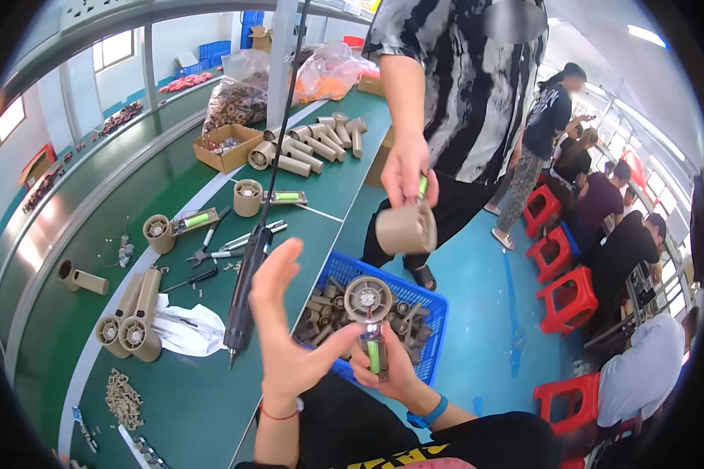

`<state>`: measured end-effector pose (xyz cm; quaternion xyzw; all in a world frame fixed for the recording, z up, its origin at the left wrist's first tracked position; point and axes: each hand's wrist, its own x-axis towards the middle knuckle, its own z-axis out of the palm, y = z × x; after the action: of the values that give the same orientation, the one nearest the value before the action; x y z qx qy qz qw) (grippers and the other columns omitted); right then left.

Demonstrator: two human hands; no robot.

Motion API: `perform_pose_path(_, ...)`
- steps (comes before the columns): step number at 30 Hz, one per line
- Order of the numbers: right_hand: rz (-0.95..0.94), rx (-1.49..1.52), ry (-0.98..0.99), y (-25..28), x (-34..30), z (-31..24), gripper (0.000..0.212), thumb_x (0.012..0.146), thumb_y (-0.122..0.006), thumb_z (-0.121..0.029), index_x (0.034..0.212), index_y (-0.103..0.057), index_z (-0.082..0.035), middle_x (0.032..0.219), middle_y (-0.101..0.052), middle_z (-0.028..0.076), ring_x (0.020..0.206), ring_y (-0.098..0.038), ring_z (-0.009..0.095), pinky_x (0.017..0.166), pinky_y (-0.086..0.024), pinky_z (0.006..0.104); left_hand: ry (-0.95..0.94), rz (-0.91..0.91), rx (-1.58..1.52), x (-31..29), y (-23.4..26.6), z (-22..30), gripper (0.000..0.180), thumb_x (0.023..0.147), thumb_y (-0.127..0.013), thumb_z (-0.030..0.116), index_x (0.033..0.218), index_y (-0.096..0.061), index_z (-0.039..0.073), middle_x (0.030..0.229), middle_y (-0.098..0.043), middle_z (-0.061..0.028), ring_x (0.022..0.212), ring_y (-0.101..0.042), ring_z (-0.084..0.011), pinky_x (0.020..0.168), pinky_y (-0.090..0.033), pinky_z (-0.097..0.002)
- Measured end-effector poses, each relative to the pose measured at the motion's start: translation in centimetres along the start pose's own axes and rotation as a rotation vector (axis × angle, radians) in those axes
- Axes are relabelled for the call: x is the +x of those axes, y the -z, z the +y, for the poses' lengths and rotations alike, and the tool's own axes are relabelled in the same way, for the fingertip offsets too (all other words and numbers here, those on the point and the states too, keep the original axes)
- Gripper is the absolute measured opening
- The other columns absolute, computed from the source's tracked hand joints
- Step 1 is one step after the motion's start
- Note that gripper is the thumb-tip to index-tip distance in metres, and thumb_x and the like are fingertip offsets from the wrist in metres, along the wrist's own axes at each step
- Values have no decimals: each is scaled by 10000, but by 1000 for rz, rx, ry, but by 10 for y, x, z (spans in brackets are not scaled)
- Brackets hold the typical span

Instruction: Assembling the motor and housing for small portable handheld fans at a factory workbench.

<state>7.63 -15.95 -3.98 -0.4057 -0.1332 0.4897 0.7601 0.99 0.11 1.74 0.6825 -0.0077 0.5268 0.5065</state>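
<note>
My right hand [395,366] grips a beige handheld fan [369,301]. Its round head points up, and its uncovered handle shows a green battery cell. Raised beside it, my left hand [289,336] has its fingers spread, and the thumb reaches to the fan's neck; whether it touches I cannot tell. A black electric screwdriver [249,297] hangs bit down just left of that hand. Across from me, a co-worker's hand [409,168] holds another beige fan [406,229], also with something green at its handle.
Below the fan stands a blue basket [440,313] of beige parts. On the green bench [188,406] lie fan bodies [137,332], pliers [203,254], a white cloth [188,327] and a pile of small parts [123,397]. A cardboard box [227,148] sits farther back. Red stools [567,297] line the right.
</note>
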Motion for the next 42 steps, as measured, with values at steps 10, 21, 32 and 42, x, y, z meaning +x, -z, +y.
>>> perform_pose_path(10, 74, 55, 242, 23, -23, -14, 618, 947, -262, -673, 1111, -512, -131, 600, -412, 13, 390, -369, 135, 348, -300, 263, 30, -166, 437, 57, -66, -33, 970, 606, -852, 134, 1415, -325, 44, 1385, -360, -227, 1288, -388, -396, 1072, -342, -443)
perform_pose_path(21, -585, 29, 1063, -25, -89, -122, 153, 864, -682, -153, 795, -582, -61, 584, -570, 58, 383, -469, 123, 354, -399, 231, 300, -30, 739, 61, -60, -97, 866, 662, -813, 80, 1395, -354, 63, 1375, -374, -268, 1290, -394, -432, 1032, -371, -476)
perform_pose_path(32, -670, 28, 1059, 33, -87, -120, 332, 1020, -411, -274, 840, -546, -31, 636, -617, 91, 420, -516, 140, 407, -484, 284, 99, 144, 459, 43, -38, -68, 453, 685, -763, 56, 1085, -550, 52, 1034, -615, -144, 941, -594, -355, 817, -481, -423)
perform_pose_path(42, -1248, -490, 846, 16, -55, -161, 203, 977, -500, -239, 1045, -597, -74, 1089, -658, 141, 648, -632, 259, 544, -527, 334, 287, 129, 210, -8, 26, 14, 659, 640, -861, 60, 1193, -504, 51, 1106, -591, -59, 1019, -574, -153, 915, -459, -293)
